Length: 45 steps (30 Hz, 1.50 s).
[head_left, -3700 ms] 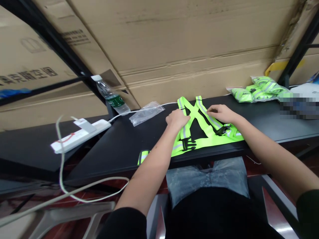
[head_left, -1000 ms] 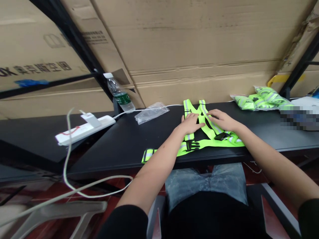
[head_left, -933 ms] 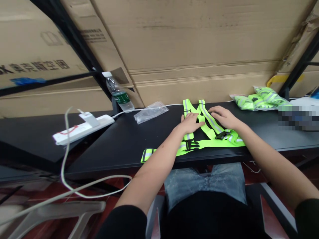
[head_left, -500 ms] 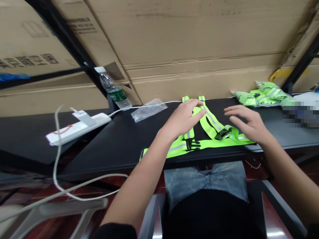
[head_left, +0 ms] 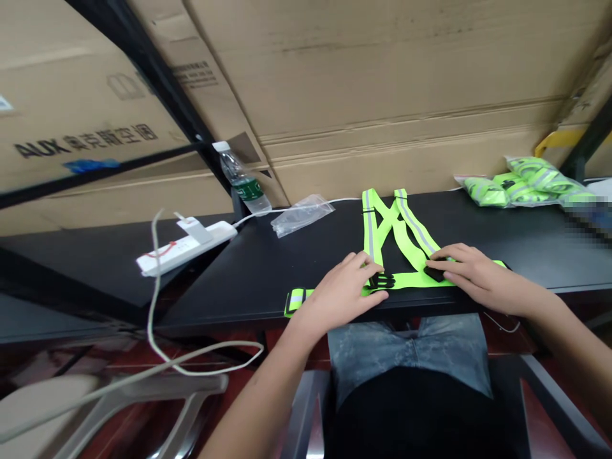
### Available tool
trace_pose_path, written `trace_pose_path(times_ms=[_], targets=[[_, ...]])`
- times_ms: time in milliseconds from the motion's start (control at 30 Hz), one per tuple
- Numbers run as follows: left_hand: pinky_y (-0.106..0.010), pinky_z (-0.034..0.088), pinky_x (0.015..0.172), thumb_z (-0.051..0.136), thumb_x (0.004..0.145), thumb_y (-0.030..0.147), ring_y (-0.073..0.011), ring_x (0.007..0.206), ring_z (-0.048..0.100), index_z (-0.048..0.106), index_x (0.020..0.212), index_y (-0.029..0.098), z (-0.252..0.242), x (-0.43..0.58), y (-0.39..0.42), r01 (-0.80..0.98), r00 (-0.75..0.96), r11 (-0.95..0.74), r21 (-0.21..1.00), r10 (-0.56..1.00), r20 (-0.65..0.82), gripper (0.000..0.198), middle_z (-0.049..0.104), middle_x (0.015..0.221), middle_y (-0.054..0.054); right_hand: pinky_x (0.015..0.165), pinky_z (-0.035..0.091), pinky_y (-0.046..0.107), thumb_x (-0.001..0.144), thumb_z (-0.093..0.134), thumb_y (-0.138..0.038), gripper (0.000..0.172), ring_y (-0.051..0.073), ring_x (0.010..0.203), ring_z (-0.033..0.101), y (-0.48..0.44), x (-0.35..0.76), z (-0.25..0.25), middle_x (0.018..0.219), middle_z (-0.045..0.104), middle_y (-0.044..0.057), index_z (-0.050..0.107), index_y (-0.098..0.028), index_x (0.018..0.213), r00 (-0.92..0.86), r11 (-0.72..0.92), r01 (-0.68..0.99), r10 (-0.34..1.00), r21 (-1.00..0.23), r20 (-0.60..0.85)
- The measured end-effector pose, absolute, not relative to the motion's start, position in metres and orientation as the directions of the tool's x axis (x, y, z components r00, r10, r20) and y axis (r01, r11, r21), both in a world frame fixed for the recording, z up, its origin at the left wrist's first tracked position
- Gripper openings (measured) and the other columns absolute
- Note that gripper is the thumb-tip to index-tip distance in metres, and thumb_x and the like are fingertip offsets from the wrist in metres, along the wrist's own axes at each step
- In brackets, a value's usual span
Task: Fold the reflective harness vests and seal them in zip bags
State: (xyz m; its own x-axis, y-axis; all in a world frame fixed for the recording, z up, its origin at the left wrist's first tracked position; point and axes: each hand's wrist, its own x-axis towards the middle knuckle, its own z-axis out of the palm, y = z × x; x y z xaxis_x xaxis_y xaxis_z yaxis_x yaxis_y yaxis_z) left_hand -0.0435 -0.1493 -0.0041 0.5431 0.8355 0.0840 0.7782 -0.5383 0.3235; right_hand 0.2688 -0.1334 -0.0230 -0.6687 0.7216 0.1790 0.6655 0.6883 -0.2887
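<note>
A fluorescent yellow-green reflective safety vest [head_left: 399, 279] lies flat on the black table [head_left: 239, 280], its crossed shoulder straps pointing away from me. My left hand [head_left: 342, 294] grips the vest's waist band, with its fingers beside a black plastic buckle half [head_left: 381, 280]. My right hand [head_left: 478, 274] is on the band's other side, its fingers over a second black buckle half [head_left: 436, 274], which is partly hidden. The two buckle halves lie apart.
Behind the vest lies a clear plastic bag [head_left: 302, 215]. Further left are a water bottle [head_left: 243, 182] and a white power strip [head_left: 186, 245] with a cable. Bagged green vests [head_left: 526, 186] lie at back right. Cardboard boxes [head_left: 363, 95] stand behind the table.
Both hands have moved down and toward me onto the waist band, and my right hand has come down on the buckle half. The view has turned slightly left.
</note>
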Motion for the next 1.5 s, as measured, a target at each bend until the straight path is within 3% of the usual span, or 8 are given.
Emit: trace_pose_path(times_ms=[233,433,600,833,967,1100,1300,1500], targets=[[-0.034,0.049,0.087,0.067,0.086,0.056,-0.0228,0.099,0.062,0.065,0.124,0.026,0.005,-0.048,-0.138,0.749,0.552,-0.474,0.464,0.833,-0.040,0.048,0.061,0.115,-0.004,0.102,0.040,0.055,0.102,0.039,-0.046,0.040,0.031,0.121,0.052,-0.133,0.266,-0.018,0.128,0.061,0.008,0.062,-0.037,0.134,-0.642,0.642,0.697,0.757,-0.319,0.122],[-0.033,0.049,0.082,0.069,0.082,0.053,-0.0235,0.098,0.063,0.066,0.122,0.026,0.014,-0.045,-0.126,0.743,0.605,-0.502,0.443,0.787,-0.122,0.048,0.065,0.110,-0.004,0.091,0.044,0.057,0.093,0.049,-0.052,0.046,0.036,0.107,0.058,-0.122,0.272,-0.021,0.121,0.064,0.014,0.067,-0.029,0.130,-0.553,0.571,0.800,0.821,-0.182,0.146],[-0.033,0.048,0.086,0.069,0.081,0.046,-0.0244,0.103,0.063,0.066,0.127,0.028,0.017,-0.039,-0.118,0.739,0.644,-0.540,0.404,0.743,-0.184,0.049,0.066,0.114,-0.003,0.101,0.044,0.060,0.094,0.046,-0.063,0.052,0.036,0.121,0.057,-0.121,0.275,-0.004,0.130,0.065,0.009,0.067,-0.034,0.130,-0.593,0.567,0.753,0.805,-0.333,0.030],[-0.035,0.048,0.093,0.068,0.080,0.040,-0.0221,0.102,0.060,0.073,0.112,0.029,0.010,-0.042,-0.117,0.665,0.663,-0.554,0.502,0.747,-0.053,0.034,0.057,0.113,-0.003,0.110,0.045,0.053,0.099,0.044,-0.055,0.049,0.030,0.132,0.053,-0.119,0.283,-0.005,0.142,0.061,0.004,0.060,-0.035,0.140,-0.652,0.592,0.649,0.756,-0.477,0.051],[-0.039,0.047,0.100,0.070,0.081,0.044,-0.0227,0.108,0.057,0.072,0.112,0.031,0.006,-0.038,-0.117,0.623,0.623,-0.518,0.586,0.782,0.029,0.034,0.053,0.118,-0.003,0.104,0.048,0.052,0.089,0.058,-0.058,0.047,0.031,0.119,0.060,-0.111,0.277,0.001,0.130,0.065,0.007,0.069,-0.032,0.128,-0.693,0.615,0.636,0.721,-0.466,0.006],[-0.039,0.050,0.098,0.070,0.084,0.048,-0.0223,0.108,0.058,0.072,0.115,0.031,0.001,-0.031,-0.118,0.616,0.561,-0.481,0.624,0.824,0.081,0.035,0.052,0.125,-0.005,0.095,0.051,0.046,0.082,0.067,-0.041,0.031,0.027,0.104,0.064,-0.111,0.265,0.006,0.116,0.066,0.007,0.074,-0.028,0.108,-0.677,0.610,0.662,0.736,-0.435,0.001],[-0.046,0.032,0.119,0.076,0.083,0.039,-0.0266,0.140,0.042,0.072,0.106,0.028,-0.010,-0.025,-0.122,0.461,0.640,-0.658,0.595,0.711,0.291,0.026,0.061,0.138,-0.003,0.096,0.046,0.046,0.076,0.068,-0.030,0.019,0.027,0.104,0.060,-0.114,0.256,-0.008,0.106,0.068,0.006,0.071,-0.025,0.094,-0.697,0.692,0.578,0.694,-0.433,0.178],[-0.041,0.044,0.107,0.070,0.088,0.039,-0.0227,0.115,0.061,0.069,0.106,0.025,-0.010,-0.025,-0.127,0.423,0.761,-0.698,0.578,0.620,0.191,0.023,0.071,0.118,-0.003,0.098,0.044,0.046,0.078,0.069,-0.031,0.021,0.028,0.109,0.059,-0.108,0.259,-0.011,0.109,0.069,0.006,0.071,-0.026,0.098,-0.692,0.737,0.511,0.658,-0.443,0.298]])
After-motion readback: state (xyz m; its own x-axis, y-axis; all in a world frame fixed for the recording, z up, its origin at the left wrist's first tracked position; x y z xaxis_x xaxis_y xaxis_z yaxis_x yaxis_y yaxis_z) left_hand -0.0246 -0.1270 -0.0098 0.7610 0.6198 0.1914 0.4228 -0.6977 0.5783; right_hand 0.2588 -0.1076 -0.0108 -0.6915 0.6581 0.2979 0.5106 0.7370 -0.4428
